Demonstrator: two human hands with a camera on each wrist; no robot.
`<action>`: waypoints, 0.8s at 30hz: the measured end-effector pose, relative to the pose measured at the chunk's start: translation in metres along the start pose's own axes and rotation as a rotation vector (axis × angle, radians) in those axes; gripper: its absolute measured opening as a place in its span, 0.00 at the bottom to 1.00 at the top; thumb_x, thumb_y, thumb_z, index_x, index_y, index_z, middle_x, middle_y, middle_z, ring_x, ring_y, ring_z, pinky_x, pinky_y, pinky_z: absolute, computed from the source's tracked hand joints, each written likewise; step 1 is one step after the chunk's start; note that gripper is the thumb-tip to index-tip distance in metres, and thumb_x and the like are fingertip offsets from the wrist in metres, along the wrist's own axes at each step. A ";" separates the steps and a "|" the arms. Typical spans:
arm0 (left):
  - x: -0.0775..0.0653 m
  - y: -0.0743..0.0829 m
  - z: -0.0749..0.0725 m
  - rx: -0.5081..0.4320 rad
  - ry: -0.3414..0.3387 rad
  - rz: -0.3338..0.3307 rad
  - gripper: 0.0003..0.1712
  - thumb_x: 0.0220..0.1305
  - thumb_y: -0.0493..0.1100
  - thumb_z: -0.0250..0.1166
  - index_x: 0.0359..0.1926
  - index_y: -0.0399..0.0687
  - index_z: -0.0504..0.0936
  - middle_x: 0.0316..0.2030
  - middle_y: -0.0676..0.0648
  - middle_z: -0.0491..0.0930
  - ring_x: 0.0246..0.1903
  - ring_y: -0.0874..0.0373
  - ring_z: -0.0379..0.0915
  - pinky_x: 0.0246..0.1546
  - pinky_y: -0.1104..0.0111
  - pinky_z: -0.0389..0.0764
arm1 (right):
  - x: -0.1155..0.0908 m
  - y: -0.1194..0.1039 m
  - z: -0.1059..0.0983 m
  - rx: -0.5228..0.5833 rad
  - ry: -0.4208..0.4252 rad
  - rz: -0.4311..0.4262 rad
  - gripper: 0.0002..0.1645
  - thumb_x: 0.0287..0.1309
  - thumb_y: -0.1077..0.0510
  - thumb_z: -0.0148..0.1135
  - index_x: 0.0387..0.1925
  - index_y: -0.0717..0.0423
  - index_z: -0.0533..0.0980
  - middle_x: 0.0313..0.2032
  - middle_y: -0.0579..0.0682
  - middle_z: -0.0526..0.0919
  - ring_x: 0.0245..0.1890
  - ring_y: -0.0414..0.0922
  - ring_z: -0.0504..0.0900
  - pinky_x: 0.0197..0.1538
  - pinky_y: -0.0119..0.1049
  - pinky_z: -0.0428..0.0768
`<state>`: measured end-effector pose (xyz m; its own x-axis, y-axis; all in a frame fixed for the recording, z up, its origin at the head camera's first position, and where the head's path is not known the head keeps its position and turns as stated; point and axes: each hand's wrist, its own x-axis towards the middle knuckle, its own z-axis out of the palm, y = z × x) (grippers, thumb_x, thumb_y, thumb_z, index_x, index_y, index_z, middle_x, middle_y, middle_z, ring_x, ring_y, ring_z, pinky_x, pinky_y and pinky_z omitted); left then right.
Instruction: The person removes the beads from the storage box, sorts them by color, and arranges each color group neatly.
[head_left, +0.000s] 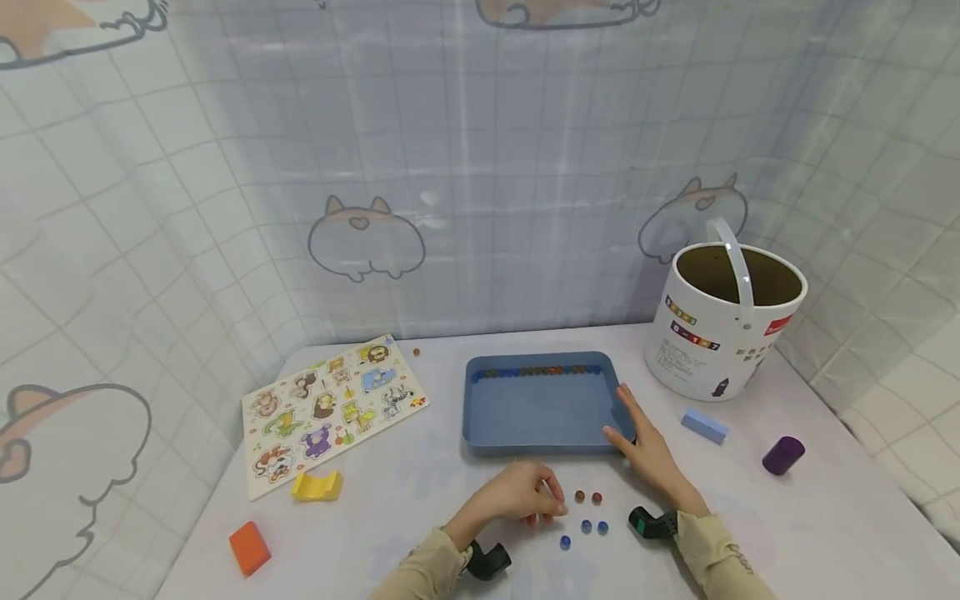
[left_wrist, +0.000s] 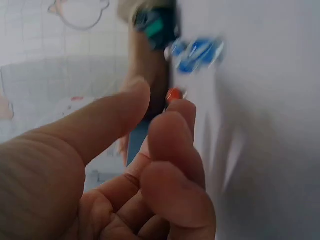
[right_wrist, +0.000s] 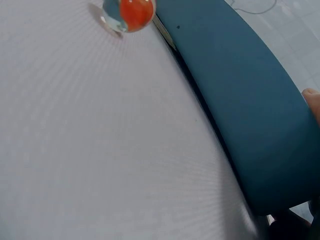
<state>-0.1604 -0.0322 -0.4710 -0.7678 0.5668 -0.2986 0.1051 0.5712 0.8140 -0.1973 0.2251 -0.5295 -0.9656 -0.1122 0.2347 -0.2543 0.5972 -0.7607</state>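
My left hand is low over the table beside the loose marbles, its fingers bent and the thumb apart from them. Nothing shows between thumb and fingers in the left wrist view. Just beyond its fingertips are two reddish marbles and three blue marbles. My right hand rests at the near right corner of a blue tray, fingers fairly straight along its right side and thumb over the front rim. Inside the tray, a row of several marbles lines the far wall. An orange-and-clear marble appears near the tray wall in the right wrist view.
A white bucket with a handle stands back right, near a light blue block and a purple cylinder. Left lie an animal puzzle board, a yellow block and an orange block. One small marble sits by the board.
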 end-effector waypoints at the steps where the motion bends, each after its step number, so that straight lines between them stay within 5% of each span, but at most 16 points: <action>1: -0.004 -0.001 0.002 -0.005 -0.013 0.003 0.05 0.55 0.42 0.72 0.29 0.52 0.82 0.16 0.52 0.80 0.09 0.63 0.67 0.12 0.73 0.67 | 0.000 0.000 -0.001 -0.002 0.003 -0.005 0.45 0.65 0.49 0.58 0.75 0.57 0.49 0.76 0.61 0.45 0.73 0.67 0.50 0.67 0.68 0.54; 10: -0.015 -0.004 0.026 0.101 0.020 0.068 0.11 0.48 0.37 0.77 0.24 0.50 0.80 0.08 0.59 0.69 0.06 0.69 0.59 0.11 0.76 0.61 | 0.000 0.000 -0.001 -0.012 0.045 -0.035 0.44 0.66 0.48 0.57 0.75 0.57 0.50 0.76 0.59 0.47 0.71 0.67 0.53 0.64 0.69 0.57; 24: -0.010 -0.001 0.030 0.114 0.092 0.099 0.09 0.48 0.37 0.76 0.26 0.46 0.81 0.10 0.59 0.71 0.05 0.70 0.61 0.11 0.76 0.62 | -0.001 -0.002 0.001 0.004 0.009 0.003 0.46 0.65 0.49 0.58 0.76 0.56 0.49 0.76 0.61 0.46 0.73 0.67 0.51 0.66 0.68 0.55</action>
<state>-0.1341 -0.0207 -0.4843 -0.8040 0.5701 -0.1690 0.2500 0.5820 0.7738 -0.1961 0.2237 -0.5291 -0.9657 -0.1034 0.2383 -0.2521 0.5942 -0.7638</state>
